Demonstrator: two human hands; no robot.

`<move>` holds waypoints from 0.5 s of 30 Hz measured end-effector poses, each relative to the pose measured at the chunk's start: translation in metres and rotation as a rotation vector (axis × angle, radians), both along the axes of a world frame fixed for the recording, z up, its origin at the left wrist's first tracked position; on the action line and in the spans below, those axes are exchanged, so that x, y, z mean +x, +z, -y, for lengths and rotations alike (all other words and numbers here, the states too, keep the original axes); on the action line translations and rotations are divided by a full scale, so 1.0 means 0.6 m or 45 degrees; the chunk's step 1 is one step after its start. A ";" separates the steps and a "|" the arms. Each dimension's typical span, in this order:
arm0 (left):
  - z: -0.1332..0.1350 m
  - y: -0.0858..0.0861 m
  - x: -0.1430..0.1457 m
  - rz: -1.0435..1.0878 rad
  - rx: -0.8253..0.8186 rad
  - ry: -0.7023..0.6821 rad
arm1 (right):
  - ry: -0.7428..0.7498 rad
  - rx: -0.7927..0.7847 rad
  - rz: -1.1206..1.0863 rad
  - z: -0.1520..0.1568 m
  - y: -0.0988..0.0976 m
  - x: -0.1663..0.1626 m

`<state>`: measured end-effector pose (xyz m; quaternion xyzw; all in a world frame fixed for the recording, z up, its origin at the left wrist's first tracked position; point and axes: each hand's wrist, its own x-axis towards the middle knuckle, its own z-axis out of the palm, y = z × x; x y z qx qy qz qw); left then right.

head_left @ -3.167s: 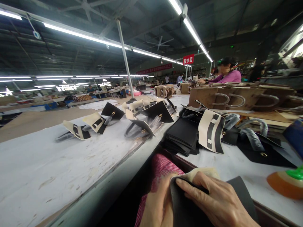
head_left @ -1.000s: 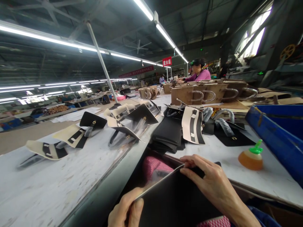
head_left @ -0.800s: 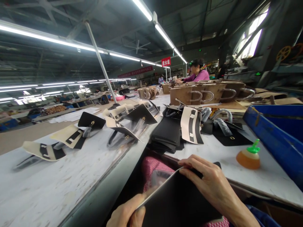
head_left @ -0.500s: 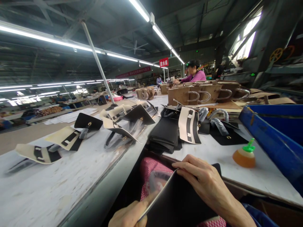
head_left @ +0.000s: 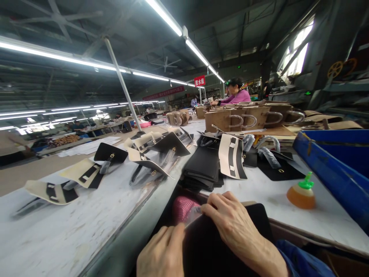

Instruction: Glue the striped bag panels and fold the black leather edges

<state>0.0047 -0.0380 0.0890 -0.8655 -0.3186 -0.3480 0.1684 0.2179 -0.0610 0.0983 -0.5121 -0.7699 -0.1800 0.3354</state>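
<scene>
Both my hands hold a black leather panel (head_left: 207, 250) at the bottom of the head view, in front of the table edge. My left hand (head_left: 161, 256) grips its left edge with fingers curled round it. My right hand (head_left: 230, 225) lies over the panel's top edge, fingers bent and pressing along it. A pink checked cloth (head_left: 181, 207) shows just behind the panel.
A stack of black panels (head_left: 203, 169) and a cream-and-black piece (head_left: 232, 156) lie ahead on the white table (head_left: 276, 196). An orange bottle with a green cap (head_left: 301, 192) stands right, a blue bin (head_left: 331, 161) beyond. Folded bag pieces (head_left: 147, 161) lie left. A person in purple (head_left: 235, 96) works far off.
The panel has been lowered and turned flatter toward me. My left hand has risen into view on its left edge. My right hand has slid a little left along the top.
</scene>
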 end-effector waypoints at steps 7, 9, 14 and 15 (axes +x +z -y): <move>0.006 0.005 0.094 0.004 -0.113 0.259 | -0.004 -0.003 0.079 0.010 0.014 -0.016; 0.000 0.006 0.088 0.039 -0.161 0.264 | -0.030 0.090 0.074 0.021 0.019 -0.005; -0.024 -0.003 0.035 0.111 -0.203 0.308 | -0.106 0.266 -0.097 0.055 0.020 0.041; -0.028 -0.004 0.025 0.137 -0.204 0.309 | -0.127 0.303 -0.167 0.058 0.015 0.050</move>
